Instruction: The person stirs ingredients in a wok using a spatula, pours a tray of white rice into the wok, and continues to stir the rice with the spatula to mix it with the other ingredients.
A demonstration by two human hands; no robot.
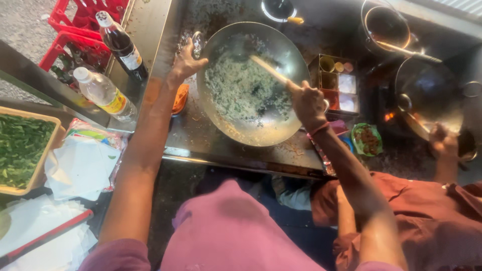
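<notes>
silver wok, red crates, green leaves

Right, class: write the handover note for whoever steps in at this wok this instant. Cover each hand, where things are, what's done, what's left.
Left hand: gripping the wok at its left handle.
Right hand: shut on the wooden spatula, blade in the rice.
Wok sits on the stove top; seasoning tray to its right.
Done: rice and greens mixed in the wok.
Left: rice not yet served out.
</notes>
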